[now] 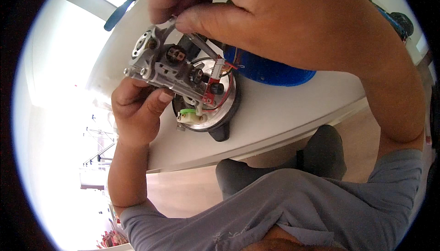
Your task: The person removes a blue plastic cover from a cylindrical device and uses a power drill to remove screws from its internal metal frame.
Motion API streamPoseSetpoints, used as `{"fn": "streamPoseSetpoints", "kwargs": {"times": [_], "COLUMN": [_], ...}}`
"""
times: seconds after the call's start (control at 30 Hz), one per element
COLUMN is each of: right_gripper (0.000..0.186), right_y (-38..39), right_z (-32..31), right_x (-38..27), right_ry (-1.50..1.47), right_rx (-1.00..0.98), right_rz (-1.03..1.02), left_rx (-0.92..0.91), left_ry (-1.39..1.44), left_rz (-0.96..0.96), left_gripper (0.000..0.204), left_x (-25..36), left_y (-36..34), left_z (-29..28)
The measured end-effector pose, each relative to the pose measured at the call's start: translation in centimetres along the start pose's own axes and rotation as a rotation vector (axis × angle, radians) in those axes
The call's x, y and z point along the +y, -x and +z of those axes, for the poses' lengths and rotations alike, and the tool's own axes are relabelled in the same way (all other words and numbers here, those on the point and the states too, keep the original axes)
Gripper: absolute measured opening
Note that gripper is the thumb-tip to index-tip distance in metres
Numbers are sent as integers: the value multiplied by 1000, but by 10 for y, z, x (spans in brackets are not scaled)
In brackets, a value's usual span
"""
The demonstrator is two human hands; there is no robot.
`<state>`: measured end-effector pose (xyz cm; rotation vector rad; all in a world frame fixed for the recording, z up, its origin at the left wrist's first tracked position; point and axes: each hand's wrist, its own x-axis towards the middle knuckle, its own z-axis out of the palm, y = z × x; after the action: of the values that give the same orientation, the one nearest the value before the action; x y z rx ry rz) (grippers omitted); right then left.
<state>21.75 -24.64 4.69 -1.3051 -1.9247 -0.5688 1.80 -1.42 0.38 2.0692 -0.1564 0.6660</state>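
An opened appliance motor assembly [172, 63] of grey metal, with posts and a flange, tilts over a round shiny metal base [227, 106] with a black rim. My left hand [140, 109] is closed around the lower post ends, thumb on top. Above, my right hand [256, 17] reaches across the assembly, thumb and fingers pinched at its upper corner; anything small between them is hidden. A red circuit board [211, 90] with a white connector and black knob is attached beside the posts. Close to the base's near rim sits a white and green part [189, 116].
Behind my right hand is a blue round container [275, 70], partly covered. A blue-handled tool [120, 13] lies at the far left on the white table [293, 109]. A dark object [401, 24] stands at the far right. My knees are below the table edge.
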Motion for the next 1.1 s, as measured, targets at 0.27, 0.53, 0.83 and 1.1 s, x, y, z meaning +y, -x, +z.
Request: {"fn": "streamPoseSetpoints", "kwargs": {"times": [0.27,0.53,0.83,1.1], "right_gripper": [51,54,58,61], "right_y": [-1,-5,-5,-7], "right_z": [1,0,-2,-1], "right_x": [-1,-3,-9,-15], "right_ry": [11,15,9,11], "right_rx": [-1,3,-15,-57], "right_rz": [9,12,49,92], "left_rx": [-13,-107,-161,-152], "left_ry": [27,154,41,100], "left_rz": [53,125,208,86], "left_gripper": [27,30,27,26], "left_x": [5,9,9,14], "left_y": [4,5,0,1], "left_z": [1,5,-2,0]}}
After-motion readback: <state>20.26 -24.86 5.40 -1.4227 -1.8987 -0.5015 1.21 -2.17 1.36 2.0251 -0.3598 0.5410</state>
